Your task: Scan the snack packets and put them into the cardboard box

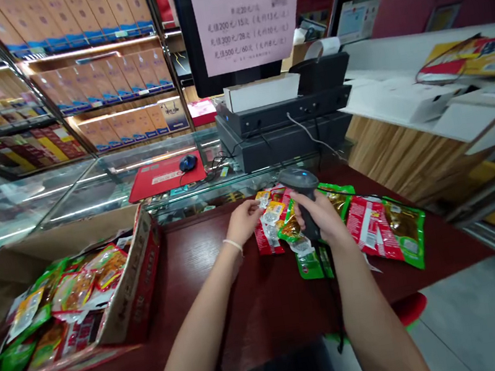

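My right hand (320, 214) is wrapped round the handle of a dark barcode scanner (299, 178), its head tilted over a pile of snack packets. A black cord hangs below the handle. My left hand (244, 220), with a pale band at the wrist, has its fingers pinched at the upper left edge of a red snack packet (269, 241). Small yellow-and-clear packets (274, 211) lie on top there. Under the scanner is a green packet (311, 264), partly covered. To the right, a red-and-white packet (369, 226) rests beside a green-edged brown one (405, 229).
An open cardboard box (126, 292) of assorted snack packets stands left on the dark red wooden counter (187, 251). Behind are a glass case with a red mouse pad (148, 182), a mouse (187, 163) and a monitor with a paper sign (245, 23). Boxed goods fill shelves at the back.
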